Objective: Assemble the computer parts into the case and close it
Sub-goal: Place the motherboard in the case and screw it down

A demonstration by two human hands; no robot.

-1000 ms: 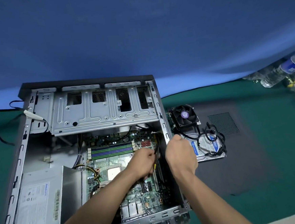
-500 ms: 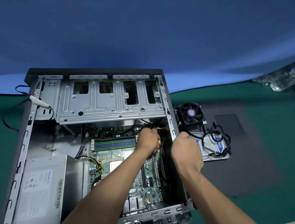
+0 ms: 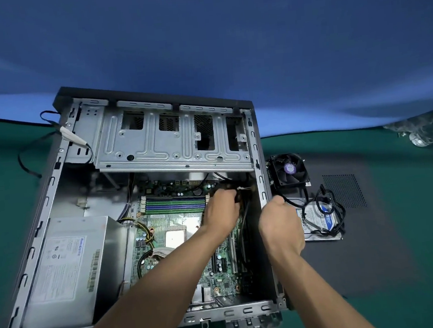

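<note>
The open computer case [image 3: 55,171] lies flat with its motherboard [image 3: 178,218], power supply [image 3: 63,269] and drive cage [image 3: 172,141] inside. My left hand [image 3: 221,210] reaches to the far right corner of the board, below the cage. It is closed on a thin black cable [image 3: 244,218] that runs back along the slots. My right hand [image 3: 279,221] is a fist at the case's right wall, and the black lead of the fan cooler [image 3: 289,169] ends at its thumb. Whether it also grips the wall is unclear.
To the right of the case, a hard drive [image 3: 323,220] with coiled black cables lies on the dark side panel [image 3: 372,242], which rests on the green mat. Plastic bottles [image 3: 425,129] lie at the far right. A loose black cable [image 3: 28,152] trails from the case's left side.
My left hand has moved away from me along the board, from the expansion slots up to the corner under the drive cage. My right hand has stayed at the right wall.
</note>
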